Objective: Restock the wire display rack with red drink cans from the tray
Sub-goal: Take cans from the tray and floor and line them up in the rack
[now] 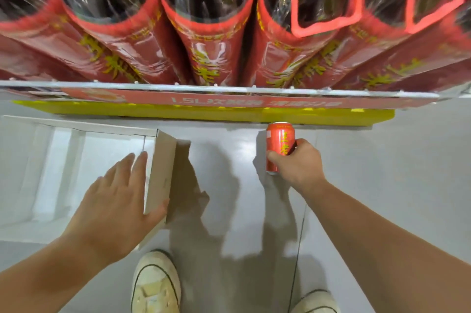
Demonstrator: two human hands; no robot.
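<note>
My right hand [297, 163] is shut around a red drink can [279, 139] with yellow lettering, held upright over the grey floor just below the rack's yellow base strip. My left hand [119, 200] lies flat with fingers spread on the right wall of a white cardboard tray [63, 159] on the floor at the left; no cans show inside the tray. The wire display rack's metal front rail [229, 89] crosses the view above, with large red-labelled bottles [209, 32] packed on it.
A red price strip [254, 103] and a yellow base board [204, 114] run under the rail. My two pale canvas shoes [155, 284] stand on the grey floor [382, 172] at the bottom edge.
</note>
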